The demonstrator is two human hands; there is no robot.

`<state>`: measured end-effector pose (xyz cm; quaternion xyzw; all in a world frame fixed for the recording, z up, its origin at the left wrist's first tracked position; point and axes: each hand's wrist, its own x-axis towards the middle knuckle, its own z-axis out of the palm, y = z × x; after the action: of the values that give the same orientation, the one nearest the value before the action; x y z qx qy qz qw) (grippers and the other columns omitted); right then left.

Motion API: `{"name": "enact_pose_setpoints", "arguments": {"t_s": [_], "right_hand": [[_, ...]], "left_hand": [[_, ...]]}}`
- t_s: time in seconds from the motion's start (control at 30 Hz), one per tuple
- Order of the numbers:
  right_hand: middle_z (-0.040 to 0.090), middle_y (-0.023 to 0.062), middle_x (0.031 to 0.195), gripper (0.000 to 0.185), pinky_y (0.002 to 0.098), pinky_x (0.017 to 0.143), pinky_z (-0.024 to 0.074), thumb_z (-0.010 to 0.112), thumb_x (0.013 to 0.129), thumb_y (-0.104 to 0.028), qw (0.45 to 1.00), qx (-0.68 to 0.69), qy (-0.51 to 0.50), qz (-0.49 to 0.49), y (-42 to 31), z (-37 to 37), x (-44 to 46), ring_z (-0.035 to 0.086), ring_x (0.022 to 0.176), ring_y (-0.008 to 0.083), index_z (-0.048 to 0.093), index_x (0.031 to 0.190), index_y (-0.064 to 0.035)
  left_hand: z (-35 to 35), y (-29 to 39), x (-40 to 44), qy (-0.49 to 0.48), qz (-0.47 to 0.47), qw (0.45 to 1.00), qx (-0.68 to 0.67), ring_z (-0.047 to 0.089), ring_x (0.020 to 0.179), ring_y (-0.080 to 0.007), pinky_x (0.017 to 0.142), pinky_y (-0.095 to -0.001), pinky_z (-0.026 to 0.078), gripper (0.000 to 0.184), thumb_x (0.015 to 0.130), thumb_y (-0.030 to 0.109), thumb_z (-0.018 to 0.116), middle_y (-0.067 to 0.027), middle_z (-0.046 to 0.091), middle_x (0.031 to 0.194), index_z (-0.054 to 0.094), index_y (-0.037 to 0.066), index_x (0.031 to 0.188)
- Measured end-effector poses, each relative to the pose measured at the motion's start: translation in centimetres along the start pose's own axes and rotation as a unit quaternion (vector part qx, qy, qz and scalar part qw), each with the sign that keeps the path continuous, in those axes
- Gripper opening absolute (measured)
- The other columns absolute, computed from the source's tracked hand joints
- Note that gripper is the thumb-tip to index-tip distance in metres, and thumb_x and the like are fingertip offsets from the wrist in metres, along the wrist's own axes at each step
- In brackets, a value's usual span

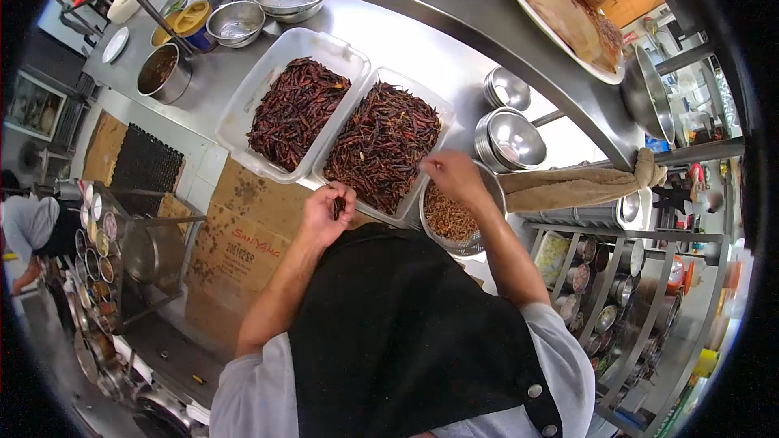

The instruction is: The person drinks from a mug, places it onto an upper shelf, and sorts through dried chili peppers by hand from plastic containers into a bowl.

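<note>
Two clear plastic tubs of dark red dried chillies stand side by side on the steel counter, the left tub (pixel 235 118) and the right tub (pixel 445 105). My left hand (pixel 329 215) is closed around a dark dried chilli (pixel 338 208), just in front of the gap between the tubs. Over the rim of a metal colander (pixel 497 189) is my right hand (pixel 456 174), its fingers pinched together; anything between them is too small to make out. Small brown stems or bits (pixel 446 217) lie in the colander, which stands against the right tub.
Stacked steel bowls (pixel 519 139) stand behind the colander, beside a rolled brown cloth (pixel 568 189). More bowls (pixel 235 23) and a pot (pixel 165 73) are at the back left. A shelf overhead holds a plate of food (pixel 560 24). A co-worker (pixel 28 227) is at far left.
</note>
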<state>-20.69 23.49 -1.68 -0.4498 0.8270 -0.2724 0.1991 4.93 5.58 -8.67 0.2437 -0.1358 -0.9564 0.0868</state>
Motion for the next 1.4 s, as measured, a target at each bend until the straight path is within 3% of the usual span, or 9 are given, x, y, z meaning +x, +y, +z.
{"name": "enact_pose_setpoints", "arguments": {"t_s": [0.2,0.27,0.4,0.57,0.67,0.73,0.87,1.23,1.4], "right_hand": [[0.067,0.0148,0.104,0.025,0.0472,0.081,0.0542,0.068,0.09,-0.026,0.98,-0.137,0.11,-0.097,0.1,5.8,9.0,0.066,0.096,0.0353,0.071,0.107,-0.0078],[0.065,0.0142,0.107,0.027,0.0475,0.081,0.0549,0.069,0.089,-0.023,0.972,-0.232,-0.026,-0.02,-0.1,6.3,10.1,0.066,0.095,0.0349,0.068,0.112,-0.0078],[0.064,0.0171,0.088,0.019,0.0467,0.077,0.0542,0.065,0.09,-0.022,0.971,-0.232,0.037,-0.042,2.8,8.4,10.4,0.066,0.091,0.0353,0.072,0.092,-0.0043],[0.07,0.0187,0.088,0.019,0.0438,0.075,0.0543,0.061,0.091,-0.017,0.981,-0.094,0.134,-0.102,2.9,6.7,8.0,0.067,0.084,0.0342,0.075,0.094,-0.004],[0.071,0.0139,0.081,0.019,0.0368,0.068,0.0537,0.064,0.091,-0.016,0.989,0.05,0.138,-0.013,0.8,5.5,5.6,0.067,0.072,0.0245,0.074,0.094,-0.0009],[0.068,0.0063,0.075,0.018,0.03,0.061,0.0503,0.068,0.091,-0.016,0.94,0.3,0.064,0.151,-1.0,5.1,3.6,0.062,0.065,0.0141,0.073,0.093,0.002],[0.065,0.0033,0.074,0.016,0.0271,0.055,0.0474,0.069,0.091,-0.014,0.898,0.393,0.042,0.194,-3.2,5.9,0.6,0.059,0.061,0.0109,0.071,0.091,0.0019],[0.062,0.0,0.071,0.007,0.0236,0.049,0.0379,0.065,0.094,-0.008,0.764,0.626,-0.021,0.155,-5.5,5.0,-2.5,0.053,0.058,0.0072,0.069,0.092,-0.0033],[0.065,0.0031,0.069,0.017,0.0276,0.055,0.0451,0.067,0.094,-0.015,0.915,0.393,0.009,0.085,-3.2,6.3,-2.1,0.058,0.061,0.0096,0.071,0.093,0.0009]], "left_hand": [[1.4,0.6,-1.7,0.111,0.018,0.993,0.036,0.063,0.075,-0.02,0.06,-0.03,0.045,0.019,0.097,0.026,0.054,-0.0084,0.066,0.089,0.059,0.009,0.087],[0.9,0.5,-2.0,0.102,0.015,0.992,0.067,0.061,0.072,-0.0173,0.059,-0.0287,0.044,0.023,0.1,0.027,0.053,-0.0069,0.066,0.088,0.059,0.009,0.088],[0.8,0.5,-3.0,0.105,0.025,0.992,0.066,0.059,0.07,-0.0156,0.058,-0.0279,0.043,0.02,0.101,0.024,0.053,-0.0063,0.066,0.088,0.059,0.008,0.09],[2.1,0.6,-2.2,0.098,0.032,0.985,0.137,0.055,0.068,-0.0121,0.057,-0.0257,0.04,0.013,0.101,0.021,0.056,-0.003,0.065,0.088,0.06,0.009,0.095],[5.0,0.9,-0.1,0.047,0.044,0.97,0.236,0.056,0.066,-0.0092,0.052,-0.0234,0.04,0.013,0.099,0.02,0.061,-0.0019,0.065,0.088,0.063,0.008,0.098],[7.1,0.6,1.6,0.049,0.03,0.968,0.243,0.054,0.064,-0.0066,0.05,-0.0212,0.038,0.014,0.099,0.021,0.064,0.0004,0.064,0.087,0.065,0.008,0.103],[8.2,-0.8,4.6,0.06,0.051,0.948,0.307,0.049,0.06,-0.0041,0.048,-0.0203,0.035,0.015,0.099,0.023,0.066,0.0017,0.063,0.085,0.066,0.009,0.101],[7.0,-1.9,4.3,0.078,-0.002,0.985,0.152,0.052,0.06,-0.0097,0.047,-0.0238,0.036,0.014,0.1,0.02,0.06,-0.0016,0.064,0.083,0.062,0.007,0.095],[7.9,-0.4,2.4,0.047,0.039,0.975,0.212,0.054,0.061,-0.0088,0.047,-0.0231,0.036,0.013,0.101,0.017,0.059,-0.0015,0.063,0.079,0.064,0.006,0.098]]}}
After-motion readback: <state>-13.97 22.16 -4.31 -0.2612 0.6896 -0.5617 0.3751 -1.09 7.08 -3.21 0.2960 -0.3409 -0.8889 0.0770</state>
